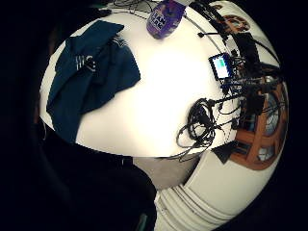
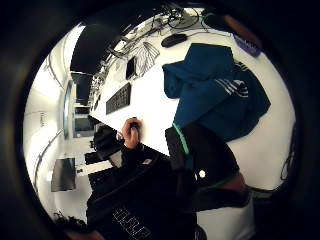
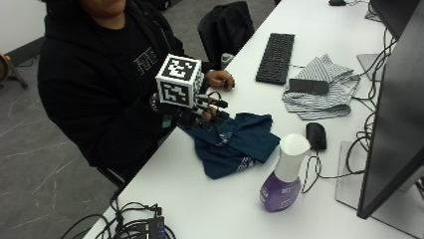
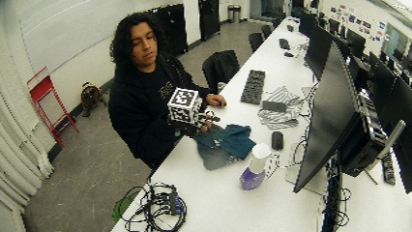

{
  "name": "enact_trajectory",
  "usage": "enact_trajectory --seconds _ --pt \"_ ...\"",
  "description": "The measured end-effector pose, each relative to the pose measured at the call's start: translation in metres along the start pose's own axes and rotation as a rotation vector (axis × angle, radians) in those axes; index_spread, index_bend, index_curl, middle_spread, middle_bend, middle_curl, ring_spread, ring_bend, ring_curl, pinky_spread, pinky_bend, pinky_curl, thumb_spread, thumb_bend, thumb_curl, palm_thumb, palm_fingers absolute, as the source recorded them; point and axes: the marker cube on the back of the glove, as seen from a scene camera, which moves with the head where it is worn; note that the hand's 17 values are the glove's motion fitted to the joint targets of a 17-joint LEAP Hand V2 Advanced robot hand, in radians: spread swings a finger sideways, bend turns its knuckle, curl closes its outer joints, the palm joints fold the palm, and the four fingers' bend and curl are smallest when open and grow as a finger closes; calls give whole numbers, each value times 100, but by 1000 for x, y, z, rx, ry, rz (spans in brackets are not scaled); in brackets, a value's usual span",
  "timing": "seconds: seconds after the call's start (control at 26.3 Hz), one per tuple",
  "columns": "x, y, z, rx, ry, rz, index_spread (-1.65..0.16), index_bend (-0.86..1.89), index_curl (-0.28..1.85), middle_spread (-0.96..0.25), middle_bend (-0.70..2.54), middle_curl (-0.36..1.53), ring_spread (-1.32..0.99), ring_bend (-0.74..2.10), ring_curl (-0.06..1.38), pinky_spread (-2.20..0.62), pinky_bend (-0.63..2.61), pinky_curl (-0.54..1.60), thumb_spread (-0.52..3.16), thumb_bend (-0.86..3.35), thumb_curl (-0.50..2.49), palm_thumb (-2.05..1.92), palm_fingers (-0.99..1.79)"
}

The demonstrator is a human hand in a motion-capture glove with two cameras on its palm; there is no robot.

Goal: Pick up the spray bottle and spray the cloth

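Observation:
A purple spray bottle (image 3: 283,175) with a white cap stands upright on the white table (image 3: 218,204), next to the monitor's base. It also shows in the little finger side palm view as the bottle (image 1: 163,19). A crumpled dark blue cloth (image 3: 235,142) lies between the bottle and the person; the palm views show the cloth (image 1: 91,79) and the cloth (image 2: 215,95) from some way off. My gloved right hand (image 3: 204,112) hovers over the table edge at the cloth's near end, fingers relaxed, holding nothing. The bottle is about a forearm's length away.
The person's bare left hand (image 3: 220,78) rests on the table edge. Beyond lie a black keyboard (image 3: 275,57), a striped cloth (image 3: 324,94) and a black mouse (image 3: 317,135). A monitor (image 3: 391,124) stands along the right. Tangled cables (image 3: 136,226) sit at the near corner.

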Motion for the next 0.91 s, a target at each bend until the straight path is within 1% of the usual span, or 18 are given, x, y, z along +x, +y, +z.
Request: enact_trajectory --seconds 0.11,0.27,0.38,0.46,0.57,0.76,0.91 --pt "-3 -3 -1 16 -6 -3 -27 20 9 -8 28 10 -4 27 8 11 32 11 57 23 9 38 43" --pt "-12 -30 -2 72 -35 36 -34 18 15 -10 28 14 -6 26 12 14 32 15 77 22 12 41 41" --pt "-2 -11 -2 46 -37 17 -37 14 16 -11 28 17 -7 28 15 15 31 17 88 21 14 42 39" --pt "7 -5 -3 35 -44 23 -38 14 17 -11 28 18 -8 30 16 16 30 19 93 20 15 43 38" --pt "19 -11 -7 47 -72 64 -40 14 17 -10 28 20 -9 31 18 17 29 20 99 18 17 43 37" --pt "30 -55 -26 168 -138 194 -41 12 18 -8 32 24 -9 34 20 18 26 21 106 16 19 45 39" --pt "53 -50 -54 182 -133 209 -41 12 18 -7 34 26 -9 37 22 19 24 22 109 14 21 48 40"
